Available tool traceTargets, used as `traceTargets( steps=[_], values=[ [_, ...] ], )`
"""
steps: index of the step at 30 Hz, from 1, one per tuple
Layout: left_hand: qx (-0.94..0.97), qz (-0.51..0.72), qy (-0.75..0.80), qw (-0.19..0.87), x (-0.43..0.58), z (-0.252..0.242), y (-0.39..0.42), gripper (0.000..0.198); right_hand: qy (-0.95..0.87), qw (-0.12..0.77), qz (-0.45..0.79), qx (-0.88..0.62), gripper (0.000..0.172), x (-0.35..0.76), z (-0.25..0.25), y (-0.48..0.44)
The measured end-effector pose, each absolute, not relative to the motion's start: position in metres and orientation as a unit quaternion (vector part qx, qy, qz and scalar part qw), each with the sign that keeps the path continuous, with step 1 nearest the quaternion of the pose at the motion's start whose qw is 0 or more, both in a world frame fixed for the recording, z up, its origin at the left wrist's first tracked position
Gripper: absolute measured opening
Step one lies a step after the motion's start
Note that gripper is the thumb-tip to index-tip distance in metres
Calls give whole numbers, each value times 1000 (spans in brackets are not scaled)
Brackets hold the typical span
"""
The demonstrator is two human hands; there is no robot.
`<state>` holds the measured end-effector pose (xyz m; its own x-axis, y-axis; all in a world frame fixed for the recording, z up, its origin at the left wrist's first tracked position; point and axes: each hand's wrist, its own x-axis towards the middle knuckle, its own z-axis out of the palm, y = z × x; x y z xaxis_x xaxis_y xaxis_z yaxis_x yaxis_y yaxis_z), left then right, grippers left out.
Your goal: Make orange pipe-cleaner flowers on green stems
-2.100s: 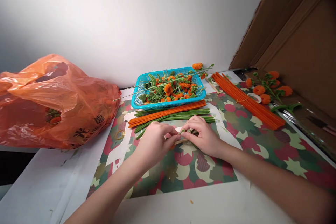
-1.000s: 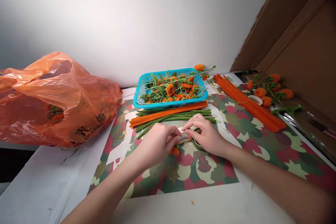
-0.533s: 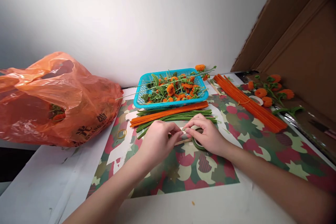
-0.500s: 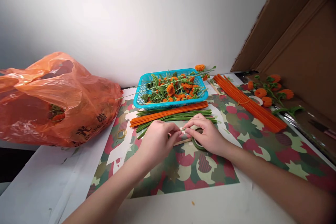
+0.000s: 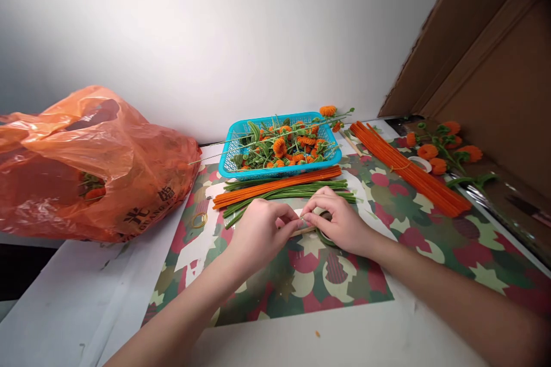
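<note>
Left hand and right hand pinch a stick at mid-tabletop (tape under the right), near green stems.

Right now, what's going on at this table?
A person works with both bare hands over a patterned mat. The left hand and right hand meet fingertip to fingertip, pinching a thin stick. The right hand lies over a roll of green tape. Anything else between the fingertips is too small to tell. Just behind lie loose green pipe cleaners and orange pipe cleaners, then a blue basket of orange flowers. An orange bag sits at the left, a second orange bundle at the right.
</note>
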<state>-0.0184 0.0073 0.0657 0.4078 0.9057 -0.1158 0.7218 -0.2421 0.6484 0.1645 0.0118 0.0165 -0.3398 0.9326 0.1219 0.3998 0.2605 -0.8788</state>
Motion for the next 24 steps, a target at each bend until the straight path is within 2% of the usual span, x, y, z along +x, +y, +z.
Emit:
traceTargets(
  steps=[3, 9, 13, 16, 22, 24],
  values=[
    [793, 140, 517, 292, -19, 64, 7, 29, -720, 342, 392, -459, 9, 164, 16, 12],
    [758, 65, 501, 413, -25, 66, 9, 38, -749, 322, 373, -443, 9, 164, 17, 11],
    [780, 110, 516, 336, -22, 66, 9, 29, -753, 307, 369, -451, 10, 165, 18, 11],
    [803, 129, 504, 292, -20, 66, 8, 30, -750, 315, 362, -455, 9, 164, 18, 11],
    [751, 60, 496, 432, -25, 69, 9, 40, -770, 301, 360, -433, 10, 164, 19, 10],
    [740, 51, 506, 440, -25, 69, 9, 41, -779, 286, 361, -427, 11, 164, 21, 9]
  ],
)
